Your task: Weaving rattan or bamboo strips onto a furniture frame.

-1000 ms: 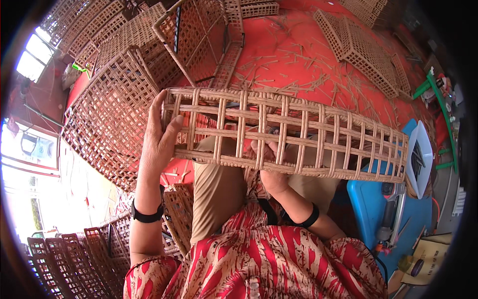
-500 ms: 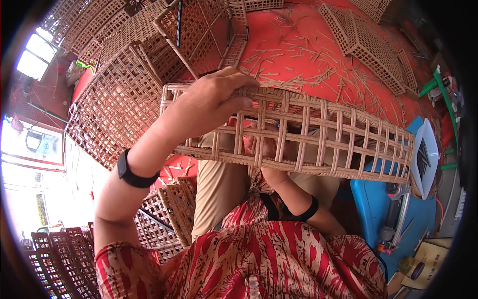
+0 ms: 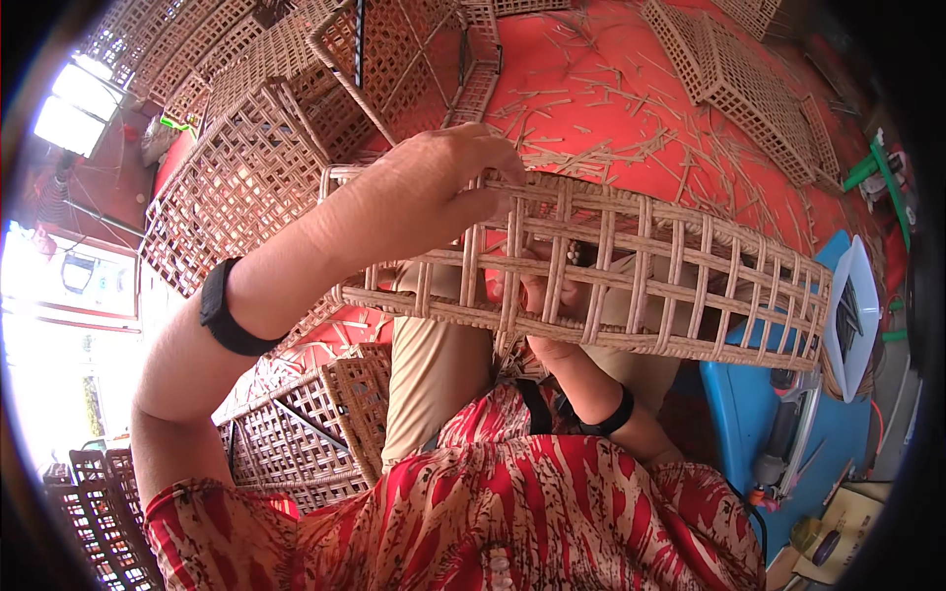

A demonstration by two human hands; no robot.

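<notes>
A long woven rattan basket (image 3: 650,266) with an open lattice side lies across my lap. My left hand (image 3: 458,182) reaches over its upper rim, fingers bent down and closed on the rim and a wrapped upright. Behind the lattice is my right hand (image 3: 552,291), seen in pieces through the openings. Its fingers look curled inward, close to the inner face of the lattice, but the bars hide what is in them.
Cut rattan strips (image 3: 631,138) litter the red floor. Larger woven baskets (image 3: 236,177) stand at the far left, another (image 3: 739,89) at the far right. A blue stool (image 3: 734,414) is on my right, near a white tray (image 3: 865,295) holding dark sticks.
My left elbow and forearm have swung outward to the left, and the left hand has shifted slightly right along the rim. The right hand has moved a little to the right behind the lattice.
</notes>
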